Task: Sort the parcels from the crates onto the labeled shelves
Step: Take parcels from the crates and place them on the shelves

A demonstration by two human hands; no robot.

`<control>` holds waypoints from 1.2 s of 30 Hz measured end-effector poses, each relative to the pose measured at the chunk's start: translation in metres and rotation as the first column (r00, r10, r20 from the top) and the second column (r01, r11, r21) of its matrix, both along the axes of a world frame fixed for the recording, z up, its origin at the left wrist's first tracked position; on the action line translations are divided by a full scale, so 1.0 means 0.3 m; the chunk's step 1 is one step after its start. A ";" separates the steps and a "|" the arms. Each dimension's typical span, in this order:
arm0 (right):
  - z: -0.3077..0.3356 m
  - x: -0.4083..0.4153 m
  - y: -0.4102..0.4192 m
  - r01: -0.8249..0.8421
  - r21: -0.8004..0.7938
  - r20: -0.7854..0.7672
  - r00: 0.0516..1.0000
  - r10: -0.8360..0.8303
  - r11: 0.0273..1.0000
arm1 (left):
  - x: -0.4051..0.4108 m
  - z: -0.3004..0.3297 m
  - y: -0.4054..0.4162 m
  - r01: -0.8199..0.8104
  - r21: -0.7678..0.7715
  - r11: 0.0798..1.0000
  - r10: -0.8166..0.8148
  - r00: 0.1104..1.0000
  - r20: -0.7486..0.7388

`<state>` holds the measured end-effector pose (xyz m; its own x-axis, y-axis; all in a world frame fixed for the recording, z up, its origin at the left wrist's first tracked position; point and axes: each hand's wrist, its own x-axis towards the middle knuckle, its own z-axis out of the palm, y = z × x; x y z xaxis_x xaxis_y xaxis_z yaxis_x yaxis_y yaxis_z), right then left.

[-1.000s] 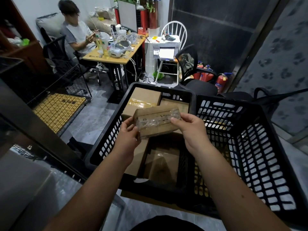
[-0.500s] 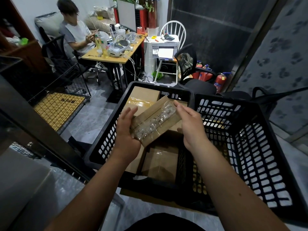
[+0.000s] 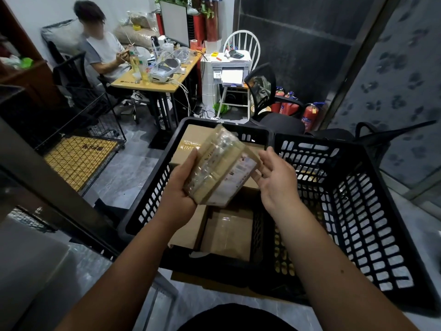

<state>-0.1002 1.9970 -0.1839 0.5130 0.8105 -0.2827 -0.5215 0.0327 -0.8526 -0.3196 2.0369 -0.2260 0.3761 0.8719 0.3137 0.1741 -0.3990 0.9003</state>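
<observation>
The left hand (image 3: 181, 187) held a small brown parcel (image 3: 220, 168) from below, with the thumb up along its near side and the fingers curled under it. The parcel was tilted, wrapped in shiny clear tape, and had a white label on its right face. The right hand (image 3: 276, 185) was just beside the parcel's right edge with its fingers loose and spread, and I could not tell if they touched it. Both hands were up over the left crate (image 3: 152, 187), a black plastic one with holes in its walls. Under the hands, at least three more brown boxes (image 3: 226, 232) lay in that crate. A second black crate (image 3: 358, 211) stood touching it, to the right of the right hand, with little to see inside. Far past the hands, a person (image 3: 102, 51) sat at a wooden desk (image 3: 152, 80). Three red fire extinguishers (image 3: 309, 115) stood by the dark wall.
</observation>
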 end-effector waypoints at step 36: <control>-0.064 -0.040 -0.069 -0.498 -0.060 0.561 0.700 0.442 0.865 | -0.102 0.027 0.080 0.068 -0.432 0.899 -0.125 0.987 -0.105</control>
<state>-0.1122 1.9765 -0.2031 0.0998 0.9950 0.0060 0.0546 0.0005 -0.9985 -0.3501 2.0608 -0.2179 0.4769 0.8686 -0.1348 0.2779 -0.0035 0.9606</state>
